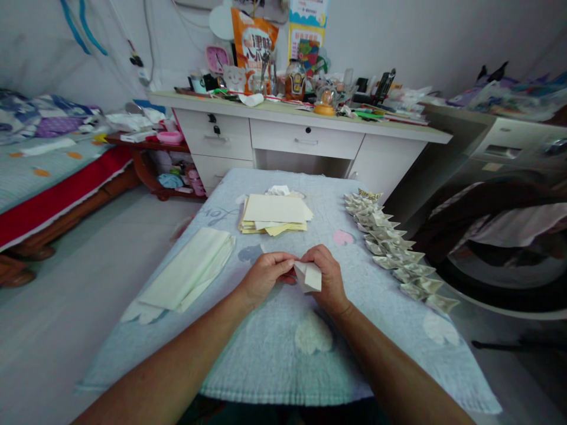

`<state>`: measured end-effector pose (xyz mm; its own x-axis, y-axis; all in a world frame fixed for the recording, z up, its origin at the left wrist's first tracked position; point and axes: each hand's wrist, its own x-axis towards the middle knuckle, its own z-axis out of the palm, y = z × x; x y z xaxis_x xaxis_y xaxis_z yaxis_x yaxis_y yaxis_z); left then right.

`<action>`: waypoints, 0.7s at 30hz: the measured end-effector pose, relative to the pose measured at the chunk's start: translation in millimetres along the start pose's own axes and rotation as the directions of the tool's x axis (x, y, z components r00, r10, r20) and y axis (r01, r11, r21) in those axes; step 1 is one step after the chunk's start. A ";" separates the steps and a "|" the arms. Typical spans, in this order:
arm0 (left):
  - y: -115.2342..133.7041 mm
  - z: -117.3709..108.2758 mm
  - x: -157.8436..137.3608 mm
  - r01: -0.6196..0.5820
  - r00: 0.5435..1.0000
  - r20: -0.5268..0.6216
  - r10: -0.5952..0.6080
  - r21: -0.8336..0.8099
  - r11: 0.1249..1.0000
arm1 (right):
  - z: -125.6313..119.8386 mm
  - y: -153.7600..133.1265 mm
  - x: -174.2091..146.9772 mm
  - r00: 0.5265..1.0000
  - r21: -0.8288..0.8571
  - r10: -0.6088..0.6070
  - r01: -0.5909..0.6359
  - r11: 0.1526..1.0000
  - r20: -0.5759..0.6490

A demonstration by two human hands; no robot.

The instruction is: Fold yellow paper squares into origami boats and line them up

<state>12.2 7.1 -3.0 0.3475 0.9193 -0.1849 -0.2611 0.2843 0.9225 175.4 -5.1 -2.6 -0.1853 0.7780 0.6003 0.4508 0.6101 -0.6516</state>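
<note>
A partly folded piece of white paper (309, 277) is held between both hands, above the middle of the cloth-covered table. My left hand (270, 273) pinches its left edge with thumb and forefinger. Around its right side and far edge, my right hand (328, 277) is closed, with some fingers hidden behind the paper. Beyond the hands lies a stack of cream and yellow paper sheets (274, 209). Along the table's right side runs a row of several folded paper boats (394, 254), set close together.
A folded whitish cloth or paper bundle (190, 268) lies at the table's left. Crumpled white tissue (278, 190) sits behind the sheets. A cluttered white desk (305, 139) stands beyond, with a washing machine (500, 171) at the right and a bed (57, 171) at the left.
</note>
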 end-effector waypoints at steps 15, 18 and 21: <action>0.7 1.2 0.1 -0.020 0.999 -0.025 0.021 0.007 1.000 | 4.7 -0.4 0.2 0.999 0.010 -0.046 0.047 0.999 -0.028; 1.0 1.5 -0.2 -0.017 1.000 -0.018 0.018 0.028 0.999 | 5.6 -1.3 0.6 0.999 0.006 -0.037 0.037 0.999 -0.024; 1.7 1.3 -0.9 -0.025 1.000 -0.006 0.025 0.051 0.998 | 4.8 -2.4 0.6 0.999 0.033 0.011 -0.009 0.999 -0.034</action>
<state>12.5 6.5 -0.8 0.3354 0.9277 -0.1639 -0.2232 0.2472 0.9429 170.0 -5.3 -3.0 -0.1509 0.7789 0.6087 0.4232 0.6074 -0.6723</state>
